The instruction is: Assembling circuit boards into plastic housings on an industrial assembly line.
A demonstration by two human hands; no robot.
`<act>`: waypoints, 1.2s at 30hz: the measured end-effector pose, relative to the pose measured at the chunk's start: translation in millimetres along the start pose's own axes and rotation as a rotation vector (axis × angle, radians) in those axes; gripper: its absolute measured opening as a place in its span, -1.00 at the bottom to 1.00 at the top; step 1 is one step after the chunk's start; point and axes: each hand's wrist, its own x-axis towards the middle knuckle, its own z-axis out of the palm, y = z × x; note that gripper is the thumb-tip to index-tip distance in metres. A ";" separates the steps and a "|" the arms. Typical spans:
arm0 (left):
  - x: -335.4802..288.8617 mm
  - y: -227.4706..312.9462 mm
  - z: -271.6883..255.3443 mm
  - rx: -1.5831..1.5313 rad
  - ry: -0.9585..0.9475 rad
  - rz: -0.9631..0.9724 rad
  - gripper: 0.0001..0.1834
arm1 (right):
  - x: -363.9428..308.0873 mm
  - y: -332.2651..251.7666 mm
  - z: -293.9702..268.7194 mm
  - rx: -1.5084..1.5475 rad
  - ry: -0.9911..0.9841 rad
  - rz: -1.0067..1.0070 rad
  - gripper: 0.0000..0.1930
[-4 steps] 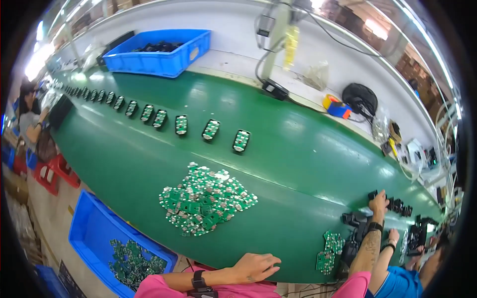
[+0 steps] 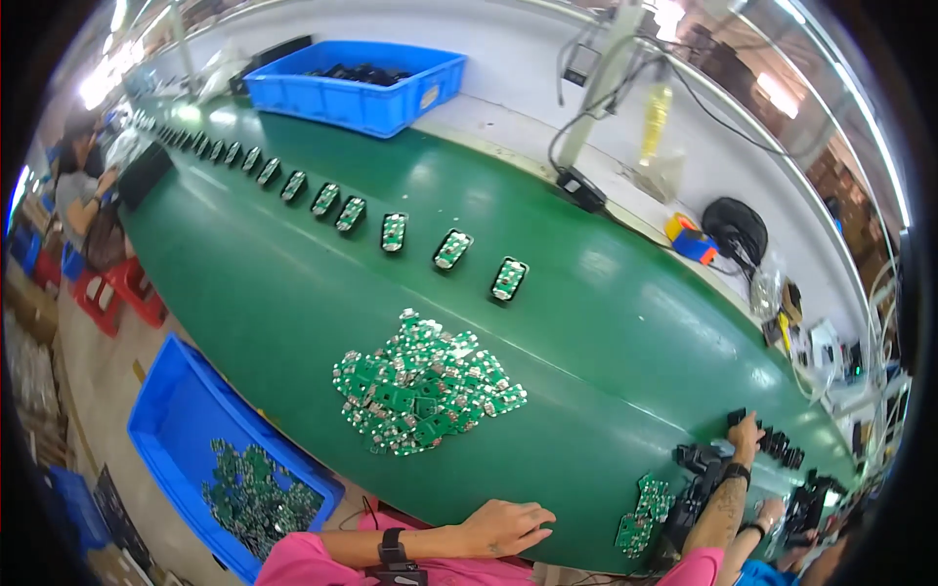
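Observation:
My left hand (image 2: pixel 506 527) rests at the near edge of the green table, fingers loosely stretched out and nothing in them. Just beyond it lies a big heap of green circuit boards (image 2: pixel 430 391). Far to the right, my right hand (image 2: pixel 747 438) closes its fingers on a small black plastic case (image 2: pixel 737 417), at the end of a row of similar black cases (image 2: pixel 782 449). By my right forearm are more black parts (image 2: pixel 699 457) and a smaller pile of circuit boards (image 2: pixel 645 513).
Cases fitted with boards (image 2: pixel 508 280) run in a line to the far left. A blue bin (image 2: pixel 181 376) of boards stands below the left edge; another blue bin (image 2: pixel 391 117) of black parts sits at the back. Another person's hand (image 2: pixel 769 512) works at right. Tape rolls (image 2: pixel 690 238) lie behind.
The view has swung slightly, so the table's things sit differently in the picture. Both my hands keep nearly the same places, the right one still at the black case.

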 end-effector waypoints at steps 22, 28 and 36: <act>21.8 10.1 -0.5 -0.523 0.373 -0.341 -0.40 | -349.7 -207.4 -423.8 1.586 -0.139 -0.409 -0.46; 18.1 -6.3 -13.0 -0.105 0.279 -0.106 -0.54 | -367.0 -194.9 -419.6 1.696 -0.275 -0.481 -0.78; 29.8 9.9 -25.8 -0.088 -0.065 -0.094 -0.49 | -357.8 -179.1 -414.4 1.742 -0.248 -0.263 -0.87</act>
